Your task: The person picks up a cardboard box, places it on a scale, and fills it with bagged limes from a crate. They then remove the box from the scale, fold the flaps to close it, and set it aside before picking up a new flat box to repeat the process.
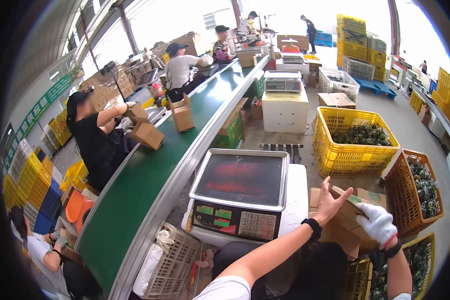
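My left hand (pixel 331 202) is bare, with a black band at the wrist; its fingers are spread beside a brown cardboard box (pixel 346 216) with raised flaps. On my right hand (pixel 376 221) is a white knitted glove, its fingers bent against the right side of that box. What lies under the gloved fingertips is hard to make out. Left of my hands, a digital scale (pixel 239 180) with a dark, bare plate and a keypad rests on a white foam box (pixel 297 190). More brown cardboard lies below and around the box, near my knees.
A green conveyor belt (pixel 160 167) runs diagonally on the left, carrying open cartons (pixel 182 114). Several co-workers stand or sit along it. Yellow crates (pixel 355 160) and a brown crate (pixel 402 200) of dark produce stand at the right. A white basket (pixel 172 270) is at the lower left.
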Demonstrator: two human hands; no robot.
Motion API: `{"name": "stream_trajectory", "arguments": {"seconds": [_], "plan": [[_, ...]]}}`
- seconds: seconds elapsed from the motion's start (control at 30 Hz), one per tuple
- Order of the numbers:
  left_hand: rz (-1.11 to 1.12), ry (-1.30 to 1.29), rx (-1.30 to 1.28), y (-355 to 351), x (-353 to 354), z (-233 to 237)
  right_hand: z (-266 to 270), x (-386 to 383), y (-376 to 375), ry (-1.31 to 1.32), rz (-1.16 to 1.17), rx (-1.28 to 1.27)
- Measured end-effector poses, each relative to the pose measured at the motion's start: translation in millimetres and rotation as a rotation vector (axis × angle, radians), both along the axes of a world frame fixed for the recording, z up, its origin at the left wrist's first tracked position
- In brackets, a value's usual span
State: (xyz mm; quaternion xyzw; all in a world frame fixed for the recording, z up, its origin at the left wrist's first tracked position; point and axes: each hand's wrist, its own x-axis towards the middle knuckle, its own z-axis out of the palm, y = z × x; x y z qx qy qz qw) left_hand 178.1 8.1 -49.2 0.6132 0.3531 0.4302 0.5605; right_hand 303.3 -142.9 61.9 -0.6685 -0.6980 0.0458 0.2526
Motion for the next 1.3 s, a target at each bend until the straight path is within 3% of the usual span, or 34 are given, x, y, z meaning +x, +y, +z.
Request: {"name": "stream_trajectory", "arguments": {"seconds": [0.03,0.1,0.2,0.27,0.3,0.33,0.4,0.47,0.53,0.7,0.77,0.8,0.87,0.93,0.97,1.0,1.07,1.1,1.13,1.2,1.27,1.3], "plan": [[-0.125,-0.115,-0.107,-3.2,-8.3,2.6,-2.4,-6.4,-4.3,0.025,-0.021,0.044],[-0.120,-0.154,-0.073,-3.3,-5.2,-6.0,6.2,-8.2,-5.8,0.052,-0.026,0.088],[-0.129,-0.080,-0.081,-4.2,-7.1,-8.2,16.3,7.1,-4.0,0.256,-0.149,-0.320],[-0.111,-0.042,-0.051,-0.4,-0.1,-11.5,12.2,27.1,2.1,0.176,-0.082,-0.348],[-0.100,-0.020,-0.021,3.1,2.1,-12.4,12.5,35.9,5.1,0.016,0.101,-0.272],[-0.090,0.003,0.009,6.0,3.7,-13.9,-14.0,61.3,12.3,-0.020,0.126,-0.174],[-0.099,0.025,0.000,9.4,3.2,-16.1,-0.3,51.3,30.3,0.166,-0.216,-0.359],[-0.077,0.100,0.152,7.0,3.3,-17.0,14.0,35.2,43.4,-0.093,-0.263,-0.117],[-0.202,0.098,0.151,-3.5,-7.6,4.5,4.8,41.2,60.7,-0.248,-0.221,0.093],[-0.146,0.191,0.390,-45.1,-36.3,52.3,7.8,29.2,74.9,-0.322,-0.188,0.132],[-0.081,0.464,0.576,-44.6,-46.9,52.8,-19.8,31.2,77.1,-0.265,-0.114,0.136],[-0.051,0.474,0.569,-41.0,-48.2,47.0,-26.3,34.3,79.3,-0.265,-0.102,0.165],[-0.001,0.300,0.830,-29.4,-41.2,28.0,-23.7,30.6,78.7,-0.250,-0.114,0.134],[-0.011,0.231,0.887,-16.9,-33.8,16.1,-26.0,32.3,75.3,-0.150,-0.052,0.157],[-0.117,0.211,0.973,-9.8,-31.1,13.5,-27.1,33.5,72.8,-0.077,-0.030,0.170],[-0.232,0.185,1.058,-3.9,-28.7,12.0,-23.5,35.3,69.0,0.010,-0.009,0.124],[-0.242,0.130,1.075,3.2,-26.5,22.8,-5.8,38.9,57.2,0.212,-0.003,-0.038],[-0.363,0.226,1.016,6.1,-29.6,29.3,4.3,41.4,46.5,0.110,0.064,0.003],[-0.486,0.317,0.951,8.4,-31.3,32.5,29.2,31.7,36.6,0.400,-0.034,-0.153],[-0.470,0.288,0.961,13.9,-27.9,27.6,45.8,51.1,9.4,0.484,-0.140,-0.254],[-0.478,0.340,1.027,15.3,-30.3,31.9,-3.3,107.0,-27.4,0.711,-0.086,-0.111],[-0.526,0.380,1.002,17.4,-32.6,41.2,8.2,96.8,-41.9,0.730,-0.096,-0.223]]}}
